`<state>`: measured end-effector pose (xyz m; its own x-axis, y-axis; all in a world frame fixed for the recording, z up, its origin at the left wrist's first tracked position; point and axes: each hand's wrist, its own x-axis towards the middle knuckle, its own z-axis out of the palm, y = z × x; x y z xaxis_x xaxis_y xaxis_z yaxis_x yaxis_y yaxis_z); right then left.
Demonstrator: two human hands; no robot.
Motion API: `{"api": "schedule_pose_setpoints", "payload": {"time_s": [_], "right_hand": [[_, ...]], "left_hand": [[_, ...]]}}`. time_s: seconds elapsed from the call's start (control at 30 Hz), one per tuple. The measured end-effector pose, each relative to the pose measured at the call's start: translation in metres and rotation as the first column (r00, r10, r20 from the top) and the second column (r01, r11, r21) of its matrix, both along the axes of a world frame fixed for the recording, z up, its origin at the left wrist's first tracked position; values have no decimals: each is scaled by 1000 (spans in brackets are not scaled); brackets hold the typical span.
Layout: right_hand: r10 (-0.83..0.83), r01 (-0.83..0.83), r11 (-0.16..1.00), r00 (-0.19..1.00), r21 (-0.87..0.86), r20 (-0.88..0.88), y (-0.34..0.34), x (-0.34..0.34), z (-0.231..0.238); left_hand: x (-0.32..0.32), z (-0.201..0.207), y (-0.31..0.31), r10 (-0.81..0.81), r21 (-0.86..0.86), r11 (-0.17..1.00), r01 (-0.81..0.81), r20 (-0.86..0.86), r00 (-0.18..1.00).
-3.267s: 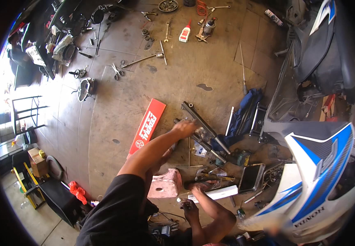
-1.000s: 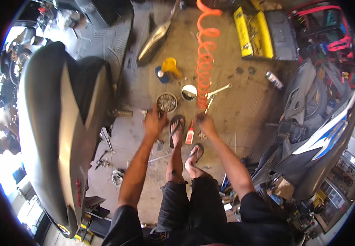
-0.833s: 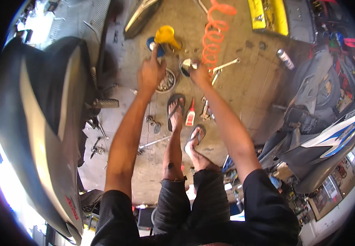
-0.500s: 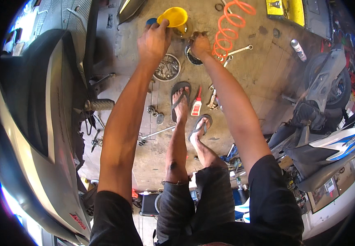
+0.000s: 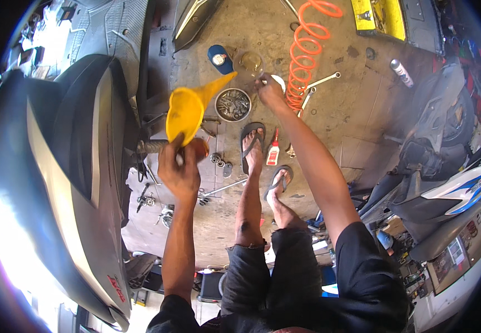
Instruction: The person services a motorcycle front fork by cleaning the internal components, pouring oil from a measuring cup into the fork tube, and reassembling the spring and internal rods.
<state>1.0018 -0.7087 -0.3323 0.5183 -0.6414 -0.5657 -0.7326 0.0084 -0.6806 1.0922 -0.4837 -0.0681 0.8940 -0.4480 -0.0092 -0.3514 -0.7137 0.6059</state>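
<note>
My left hand grips a yellow funnel by its wide rim, its spout tilted up and to the right. Beside those fingers is a blurred reddish-brown round thing; whether the hand touches it I cannot tell. Farther out, my right hand is closed at the edge of a white rounded object, whose kind is mostly hidden. Just beyond it stands a see-through container with some yellowish liquid. A round metal bowl full of small metal parts sits between my hands, near a blue cap-like item.
Two motorbikes flank me, a grey one on the left and a white-and-blue one on the right. An orange coiled hose, wrenches, a white glue bottle, a spray can and a yellow toolbox lie around.
My left hand has drawn the yellow funnel back toward me and to the left, off the see-through container. Near my right hand, a white object now shows where a dark round one was.
</note>
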Motion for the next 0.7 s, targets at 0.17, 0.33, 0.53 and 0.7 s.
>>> {"api": "schedule_pose_setpoints", "payload": {"time_s": [0.17, 0.33, 0.53, 0.7], "right_hand": [[17, -26, 998, 988, 61, 155, 38, -66, 83], [146, -136, 981, 987, -141, 66, 65, -162, 128], [191, -188, 981, 977, -45, 90, 108, -235, 218], [261, -227, 956, 947, -186, 189, 134, -304, 285]], "left_hand": [[-53, 56, 67, 89, -27, 996, -88, 33, 996], [-126, 80, 125, 132, 29, 991, -130, -42, 990], [-237, 128, 205, 197, 62, 979, -194, -51, 979], [-319, 165, 259, 323, 35, 946, -321, -124, 938]]}}
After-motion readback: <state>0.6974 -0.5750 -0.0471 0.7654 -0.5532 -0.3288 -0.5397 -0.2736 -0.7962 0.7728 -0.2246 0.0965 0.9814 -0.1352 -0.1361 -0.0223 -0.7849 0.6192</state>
